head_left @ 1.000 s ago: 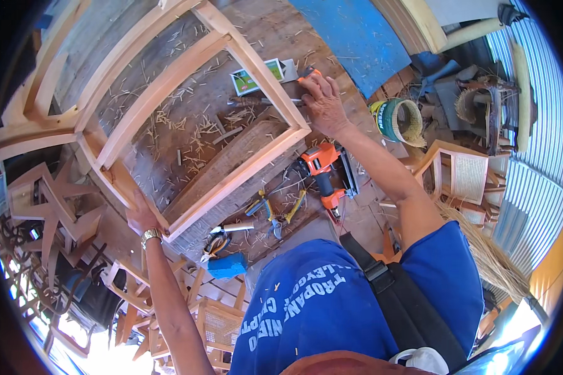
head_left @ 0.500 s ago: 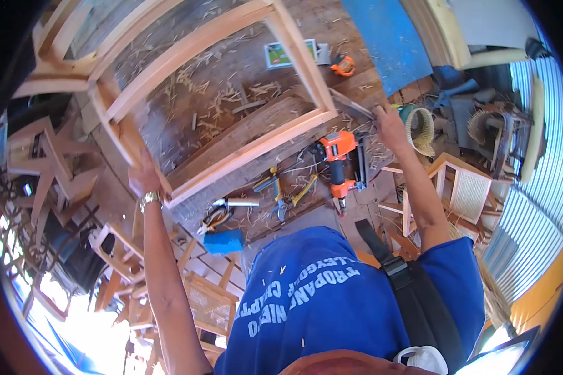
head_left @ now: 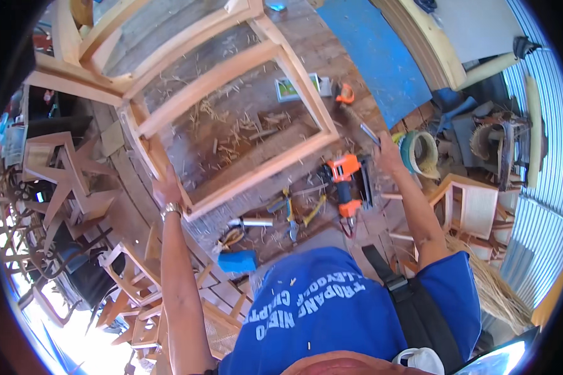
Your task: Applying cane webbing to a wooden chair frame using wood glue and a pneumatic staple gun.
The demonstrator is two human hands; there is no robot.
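Observation:
A pale wooden frame [head_left: 263, 173] with curved crosspieces, part of a larger piece such as a chair, lies over the workbench. My left hand [head_left: 166, 190] is closed around its near left corner. Just off the right corner, my right hand [head_left: 391, 155] grips a slim silver-grey tool [head_left: 369, 132] pointing up and left. Its exact kind is not clear, and its far end blurs into the bench. Between the frame and me lie an orange and black nail gun [head_left: 345, 181], pliers [head_left: 291, 215] with yellow handles and a blue block [head_left: 237, 261].
An orange and black tape measure [head_left: 344, 94] and a small picture card [head_left: 296, 88] lie beyond the frame among wood shavings. A blue sheet [head_left: 381, 62] covers the far right. A bucket [head_left: 423, 153] stands right of my right hand; wooden chair parts [head_left: 472, 206] crowd both sides.
My right hand has drawn back from the frame's right corner, and its tool now stands apart from the wood. My left hand keeps its hold; the whole view has shifted slightly.

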